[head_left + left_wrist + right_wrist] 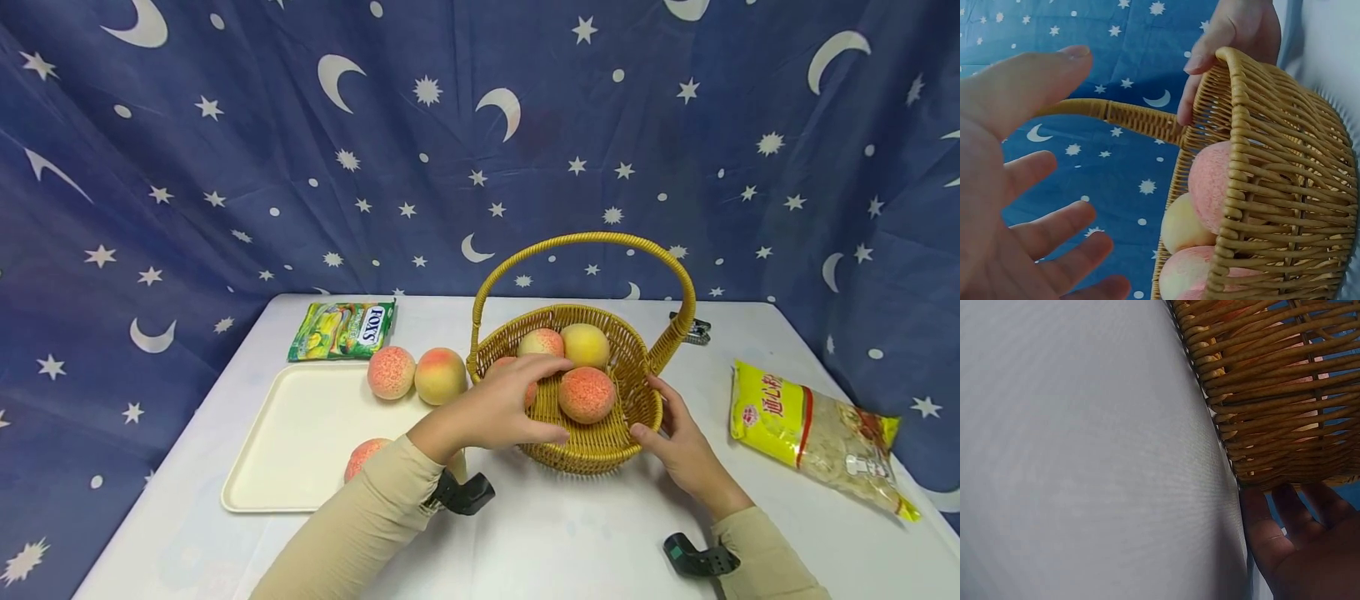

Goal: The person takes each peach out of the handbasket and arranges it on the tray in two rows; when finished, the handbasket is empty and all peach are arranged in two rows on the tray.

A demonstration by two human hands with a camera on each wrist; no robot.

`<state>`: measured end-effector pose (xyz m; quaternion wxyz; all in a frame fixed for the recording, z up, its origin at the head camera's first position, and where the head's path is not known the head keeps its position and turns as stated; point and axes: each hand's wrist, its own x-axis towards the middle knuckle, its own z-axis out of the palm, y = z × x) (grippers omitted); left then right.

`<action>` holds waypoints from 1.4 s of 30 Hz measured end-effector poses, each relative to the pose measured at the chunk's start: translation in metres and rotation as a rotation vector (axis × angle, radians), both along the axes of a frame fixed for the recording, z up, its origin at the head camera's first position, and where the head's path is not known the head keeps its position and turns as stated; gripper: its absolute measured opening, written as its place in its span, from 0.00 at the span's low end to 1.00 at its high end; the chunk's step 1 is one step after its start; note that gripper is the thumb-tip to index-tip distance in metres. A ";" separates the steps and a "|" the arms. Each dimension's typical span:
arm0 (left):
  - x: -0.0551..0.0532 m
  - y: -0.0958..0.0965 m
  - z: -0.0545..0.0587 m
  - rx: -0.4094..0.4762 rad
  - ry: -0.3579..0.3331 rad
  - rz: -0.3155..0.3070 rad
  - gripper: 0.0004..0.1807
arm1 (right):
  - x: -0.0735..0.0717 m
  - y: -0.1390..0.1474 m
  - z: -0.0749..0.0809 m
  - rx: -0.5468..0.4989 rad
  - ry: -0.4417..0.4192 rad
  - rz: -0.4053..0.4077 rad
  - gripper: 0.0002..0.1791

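Sleeves are showing nearest. Remotely I'm gripping wicker basket by its R rim w/ R hand; L hand is hovering over its L side, fingers spread, holding nothing. Basket's sitting on white table, containing 4 peaches, 1 part-hidden. L of it, cream tray is bearing more. Green FOX'S pkt is lying just behind tray.
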<state>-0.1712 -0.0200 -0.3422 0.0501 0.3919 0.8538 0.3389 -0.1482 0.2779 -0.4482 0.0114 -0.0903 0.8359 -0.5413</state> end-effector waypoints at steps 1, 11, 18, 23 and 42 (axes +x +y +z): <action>-0.002 0.002 0.000 -0.005 0.004 0.007 0.42 | 0.000 0.000 0.000 -0.004 -0.002 -0.001 0.46; -0.022 0.033 -0.010 -0.065 -0.044 0.063 0.41 | 0.000 0.000 0.000 -0.006 -0.019 -0.006 0.46; -0.032 0.054 -0.022 -0.071 -0.101 0.062 0.43 | 0.000 0.000 0.000 -0.004 -0.031 -0.013 0.46; -0.036 0.061 -0.030 -0.091 -0.100 0.065 0.44 | 0.000 0.000 -0.001 -0.001 -0.034 -0.011 0.46; -0.042 0.070 -0.048 -0.121 -0.144 0.116 0.43 | -0.001 0.000 -0.002 -0.018 -0.010 0.002 0.45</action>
